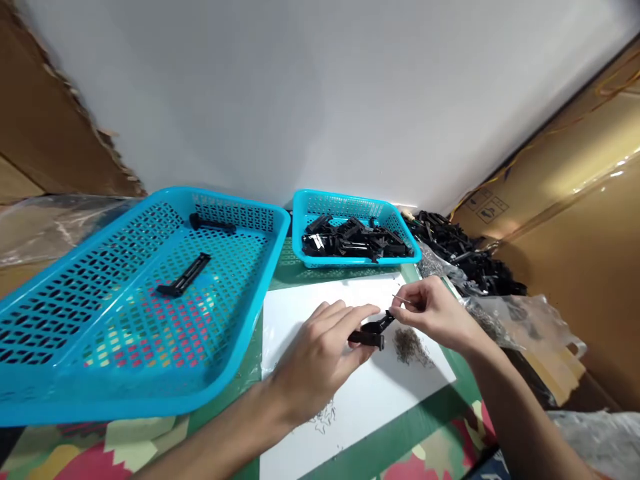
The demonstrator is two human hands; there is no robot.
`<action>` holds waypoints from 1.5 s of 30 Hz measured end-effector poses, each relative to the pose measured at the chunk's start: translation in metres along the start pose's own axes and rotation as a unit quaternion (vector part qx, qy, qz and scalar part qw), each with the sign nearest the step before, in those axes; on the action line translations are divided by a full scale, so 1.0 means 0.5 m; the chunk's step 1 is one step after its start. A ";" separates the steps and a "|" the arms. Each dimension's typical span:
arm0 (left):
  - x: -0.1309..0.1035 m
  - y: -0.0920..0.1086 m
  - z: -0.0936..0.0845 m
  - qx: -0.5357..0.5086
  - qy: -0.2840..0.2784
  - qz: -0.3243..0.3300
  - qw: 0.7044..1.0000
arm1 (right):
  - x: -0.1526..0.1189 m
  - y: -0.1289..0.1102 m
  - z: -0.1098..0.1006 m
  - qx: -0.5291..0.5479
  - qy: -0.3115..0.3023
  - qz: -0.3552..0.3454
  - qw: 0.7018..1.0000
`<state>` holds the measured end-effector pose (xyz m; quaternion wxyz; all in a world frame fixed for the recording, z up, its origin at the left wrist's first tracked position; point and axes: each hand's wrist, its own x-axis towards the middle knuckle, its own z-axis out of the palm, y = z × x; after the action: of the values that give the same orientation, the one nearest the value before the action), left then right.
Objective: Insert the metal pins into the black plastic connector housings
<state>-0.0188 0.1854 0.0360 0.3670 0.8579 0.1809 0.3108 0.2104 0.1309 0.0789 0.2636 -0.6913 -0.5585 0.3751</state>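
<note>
My left hand (325, 340) is closed around a black plastic part (370, 338), an angled piece with two arms, above a white sheet (350, 433). Just to its right, my right hand (427, 310) pinches a thin metal pin (401, 299) between thumb and fingertips, close to the upper end of the black part. Whether the pin touches the part, I cannot tell. Below my right hand lies a pile of small thin metal pieces (410, 345) on the sheet. More small wire pieces (324, 419) are scattered beneath my left forearm.
A large blue basket (270, 287) on the left holds two black parts (187, 275). Behind the sheet, a smaller blue basket (350, 198) is filled with black pieces. To the right are a heap of black parts (465, 253), plastic bags (540, 327) and a cardboard box (575, 233).
</note>
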 end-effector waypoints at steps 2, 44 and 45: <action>0.000 0.000 0.001 0.036 -0.021 0.018 0.999 | -0.008 0.011 -0.002 -0.004 0.013 0.002 1.000; 0.017 -0.009 -0.006 -0.189 -0.023 -0.164 0.968 | -0.058 0.091 -0.041 -0.149 0.060 -0.010 0.987; 0.016 -0.010 -0.006 -0.190 -0.023 -0.165 0.968 | -0.060 0.094 -0.043 -0.142 0.065 -0.012 0.988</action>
<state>-0.0149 0.1945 0.0372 0.5737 0.7375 0.2486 0.2551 0.2519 0.0921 0.0613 0.2028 -0.7384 -0.5957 0.2426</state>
